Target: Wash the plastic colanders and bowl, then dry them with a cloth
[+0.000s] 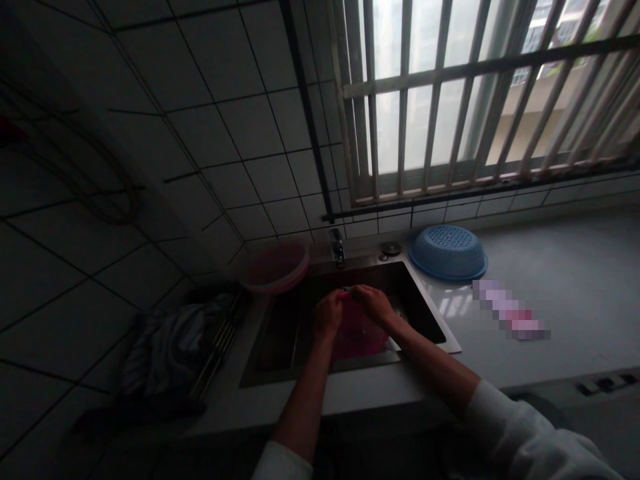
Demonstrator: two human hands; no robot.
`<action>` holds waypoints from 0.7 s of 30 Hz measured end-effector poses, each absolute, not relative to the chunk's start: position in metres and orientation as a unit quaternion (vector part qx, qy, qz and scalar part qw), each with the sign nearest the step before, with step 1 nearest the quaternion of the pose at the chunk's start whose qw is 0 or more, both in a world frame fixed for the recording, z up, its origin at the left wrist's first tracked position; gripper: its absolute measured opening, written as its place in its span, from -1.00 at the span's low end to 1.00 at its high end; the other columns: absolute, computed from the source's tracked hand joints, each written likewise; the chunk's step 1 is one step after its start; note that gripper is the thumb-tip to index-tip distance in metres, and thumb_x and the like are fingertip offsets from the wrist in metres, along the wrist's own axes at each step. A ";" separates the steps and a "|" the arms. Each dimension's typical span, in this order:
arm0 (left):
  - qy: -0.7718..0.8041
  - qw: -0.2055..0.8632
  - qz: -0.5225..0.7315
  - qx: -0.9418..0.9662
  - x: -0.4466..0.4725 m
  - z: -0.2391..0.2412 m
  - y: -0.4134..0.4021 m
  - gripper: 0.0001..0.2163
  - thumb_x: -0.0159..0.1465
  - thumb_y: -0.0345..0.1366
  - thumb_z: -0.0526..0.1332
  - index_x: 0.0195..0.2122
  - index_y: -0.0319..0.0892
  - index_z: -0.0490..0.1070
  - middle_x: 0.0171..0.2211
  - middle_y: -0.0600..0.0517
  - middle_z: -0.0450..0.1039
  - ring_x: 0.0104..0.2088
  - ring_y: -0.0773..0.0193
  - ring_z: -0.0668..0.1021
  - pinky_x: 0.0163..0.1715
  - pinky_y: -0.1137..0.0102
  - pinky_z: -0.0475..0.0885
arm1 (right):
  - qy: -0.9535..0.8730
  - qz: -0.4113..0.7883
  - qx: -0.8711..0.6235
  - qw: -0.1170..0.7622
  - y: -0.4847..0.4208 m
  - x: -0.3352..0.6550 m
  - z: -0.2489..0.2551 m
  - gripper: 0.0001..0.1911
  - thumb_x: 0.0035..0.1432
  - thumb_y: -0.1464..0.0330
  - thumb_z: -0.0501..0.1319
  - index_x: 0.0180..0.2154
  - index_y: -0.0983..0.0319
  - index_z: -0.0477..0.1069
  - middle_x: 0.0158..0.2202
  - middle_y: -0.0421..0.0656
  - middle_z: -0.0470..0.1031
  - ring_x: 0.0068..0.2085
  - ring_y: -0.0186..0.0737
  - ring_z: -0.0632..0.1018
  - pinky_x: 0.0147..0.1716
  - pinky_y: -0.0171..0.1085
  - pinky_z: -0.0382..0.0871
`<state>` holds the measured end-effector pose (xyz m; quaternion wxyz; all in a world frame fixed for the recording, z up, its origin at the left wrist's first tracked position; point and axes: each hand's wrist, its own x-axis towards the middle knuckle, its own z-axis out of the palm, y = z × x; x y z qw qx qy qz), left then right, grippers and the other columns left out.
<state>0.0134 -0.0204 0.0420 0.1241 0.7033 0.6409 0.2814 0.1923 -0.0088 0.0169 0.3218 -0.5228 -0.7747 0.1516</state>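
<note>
A pink basin [363, 337] sits in the steel sink [425, 303], its far edge raised between my hands. My left hand [329, 313] is closed on that pink edge from the left. From the right, my right hand [373, 303] curls its fingers over the same edge, close beside the left one. A small dark spot shows between the two hands, too small to name. Just beyond them stands the chrome faucet [337, 247]. Dim light hides most of the fingertips.
Another pink basin [275, 270] stands at the sink's back left corner. An upturned blue plastic basket [449, 252] lies on the white counter [565, 280] at right, near a blurred-out pink packet [510, 310]. Dark striped cloth [170, 347] is heaped at left. A barred window [450, 100] is behind.
</note>
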 end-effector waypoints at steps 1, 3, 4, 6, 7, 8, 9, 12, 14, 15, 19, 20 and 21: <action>0.641 0.131 0.287 0.700 0.014 0.044 -0.021 -0.70 0.40 -0.38 0.19 0.00 0.10 0.64 0.02 0.06 0.69 -0.01 0.15 0.69 -0.01 0.38 0.48 | -0.772 0.154 -0.519 0.333 -0.008 0.193 0.017 -0.67 0.39 0.44 0.15 0.08 0.09 0.56 0.06 -0.10 0.66 -0.05 -0.17 0.65 -0.08 -0.33 0.42; 0.668 0.137 0.314 0.660 0.010 0.047 -0.020 -0.69 0.39 -0.40 0.19 0.02 0.07 0.64 0.02 0.04 0.69 -0.02 0.16 0.69 -0.03 0.39 0.49 | -0.741 0.174 -0.532 0.370 -0.003 0.202 0.014 -0.70 0.40 0.39 0.16 0.06 0.08 0.57 0.00 -0.13 0.68 -0.07 -0.15 0.67 -0.09 -0.32 0.43; 0.687 0.135 0.332 0.632 0.007 0.048 -0.020 -0.68 0.38 -0.42 0.19 0.05 0.04 0.63 0.03 0.01 0.69 -0.02 0.16 0.69 -0.03 0.39 0.49 | -0.716 0.188 -0.549 0.387 0.000 0.208 0.011 -0.72 0.40 0.37 0.17 0.05 0.09 0.57 -0.05 -0.13 0.70 -0.10 -0.15 0.68 -0.11 -0.32 0.43; 0.717 0.122 0.369 0.579 -0.001 0.049 -0.018 -0.68 0.39 -0.43 0.17 0.08 -0.07 0.61 0.04 -0.08 0.67 0.00 0.12 0.69 -0.02 0.36 0.50 | -0.670 0.212 -0.587 0.402 0.005 0.221 0.005 -0.72 0.39 0.36 0.19 0.05 0.12 0.57 -0.12 -0.12 0.71 -0.14 -0.13 0.69 -0.16 -0.33 0.44; 0.724 0.117 0.381 0.563 -0.004 0.049 -0.018 -0.68 0.40 -0.42 0.16 0.09 -0.11 0.60 0.05 -0.12 0.67 0.01 0.10 0.68 -0.01 0.34 0.50 | -0.654 0.215 -0.605 0.400 0.007 0.226 0.003 -0.72 0.38 0.36 0.19 0.05 0.14 0.57 -0.14 -0.10 0.71 -0.15 -0.12 0.69 -0.17 -0.32 0.43; 0.728 0.113 0.387 0.554 -0.006 0.048 -0.017 -0.69 0.41 -0.41 0.15 0.09 -0.14 0.59 0.05 -0.14 0.66 0.02 0.07 0.68 0.01 0.31 0.50 | -0.643 0.212 -0.620 0.397 0.008 0.229 0.001 -0.72 0.37 0.36 0.19 0.05 0.17 0.57 -0.13 -0.08 0.71 -0.15 -0.10 0.69 -0.17 -0.32 0.44; 0.729 0.111 0.388 0.553 -0.007 0.047 -0.017 -0.69 0.42 -0.40 0.14 0.09 -0.15 0.59 0.05 -0.16 0.66 0.02 0.06 0.68 0.01 0.29 0.50 | -0.638 0.204 -0.630 0.393 0.008 0.229 0.000 -0.71 0.38 0.36 0.19 0.05 0.18 0.57 -0.13 -0.06 0.71 -0.14 -0.09 0.69 -0.17 -0.31 0.44; 0.707 0.118 0.357 0.599 -0.001 0.043 -0.018 -0.68 0.42 -0.39 0.16 0.11 -0.07 0.58 0.07 -0.09 0.66 0.04 0.09 0.67 0.05 0.31 0.48 | -0.667 0.178 -0.612 0.385 0.002 0.216 0.003 -0.69 0.40 0.38 0.14 0.07 0.15 0.56 -0.07 -0.06 0.70 -0.11 -0.11 0.68 -0.12 -0.30 0.44; 0.672 0.129 0.317 0.657 0.008 0.041 -0.019 -0.68 0.40 -0.40 0.19 0.09 0.03 0.60 0.08 0.00 0.66 0.06 0.14 0.66 0.09 0.34 0.45 | -0.720 0.170 -0.564 0.368 -0.003 0.200 0.008 -0.66 0.38 0.43 0.13 0.07 0.11 0.57 -0.01 -0.10 0.69 -0.07 -0.14 0.67 -0.08 -0.31 0.44; 0.659 0.132 0.296 0.679 0.012 0.041 -0.019 -0.69 0.40 -0.39 0.20 0.06 0.06 0.62 0.07 0.03 0.67 0.05 0.16 0.66 0.09 0.36 0.45 | -0.745 0.167 -0.538 0.356 -0.005 0.193 0.010 -0.65 0.37 0.45 0.13 0.06 0.11 0.57 0.02 -0.11 0.68 -0.05 -0.15 0.66 -0.06 -0.31 0.43; 0.655 0.133 0.273 0.692 0.016 0.044 -0.021 -0.74 0.43 -0.33 0.19 -0.01 0.10 0.65 -0.02 0.05 0.70 -0.03 0.15 0.69 0.00 0.36 0.48 | -0.771 0.177 -0.507 0.343 -0.006 0.186 0.014 -0.62 0.33 0.47 0.14 0.08 0.11 0.57 0.06 -0.12 0.66 -0.01 -0.15 0.65 -0.01 -0.32 0.44; 0.665 0.132 0.290 0.675 0.013 0.044 -0.020 -0.73 0.42 -0.35 0.19 0.00 0.09 0.64 -0.01 0.04 0.70 -0.03 0.15 0.69 -0.01 0.37 0.48 | -0.758 0.185 -0.518 0.352 -0.004 0.191 0.013 -0.61 0.33 0.47 0.14 0.09 0.10 0.57 0.04 -0.12 0.67 -0.02 -0.16 0.65 -0.02 -0.32 0.44; 0.678 0.131 0.314 0.652 0.009 0.045 -0.020 -0.71 0.42 -0.37 0.19 0.02 0.07 0.64 0.00 0.02 0.69 -0.03 0.15 0.69 -0.01 0.37 0.48 | -0.737 0.193 -0.535 0.366 -0.001 0.197 0.012 -0.61 0.34 0.46 0.14 0.10 0.10 0.56 0.01 -0.12 0.68 -0.04 -0.16 0.66 -0.05 -0.32 0.44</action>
